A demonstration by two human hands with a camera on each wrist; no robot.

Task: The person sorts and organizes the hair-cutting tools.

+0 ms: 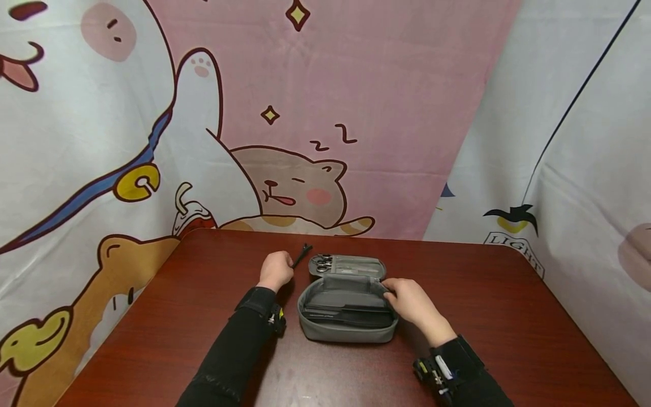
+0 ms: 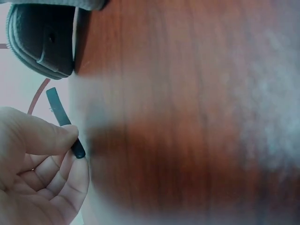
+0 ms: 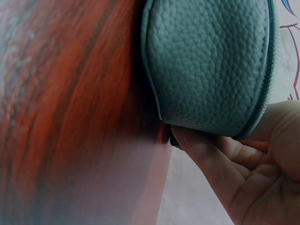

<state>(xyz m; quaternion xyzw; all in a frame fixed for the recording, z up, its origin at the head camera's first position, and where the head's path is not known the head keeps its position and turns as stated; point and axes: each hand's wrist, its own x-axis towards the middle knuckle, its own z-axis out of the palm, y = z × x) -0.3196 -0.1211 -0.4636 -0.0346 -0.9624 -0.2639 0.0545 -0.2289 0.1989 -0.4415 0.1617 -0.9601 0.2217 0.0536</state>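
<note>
A grey pebbled zip case (image 1: pixel 346 333) lies on the table with its lid (image 1: pixel 358 265) folded back. Scissors (image 1: pixel 323 263) and other slim items sit in the lid's pockets. Inside the case are long black items (image 1: pixel 351 315). To the left of the lid, my left hand (image 1: pixel 276 270) pinches a slender black strip-like piece (image 2: pixel 57 108) between thumb and fingers, raised over the table. My right hand (image 1: pixel 412 302) grips the case's back right corner, thumb close to a small black part (image 3: pixel 174 137); some of its fingers are hidden behind the case wall.
The reddish-brown wooden table (image 1: pixel 508 316) extends to both sides of the case. A cartoon-printed cloth (image 1: pixel 396 113) hangs behind the table's far edge. Dark sleeves with wrist-worn gear (image 1: pixel 437 373) cover both forearms.
</note>
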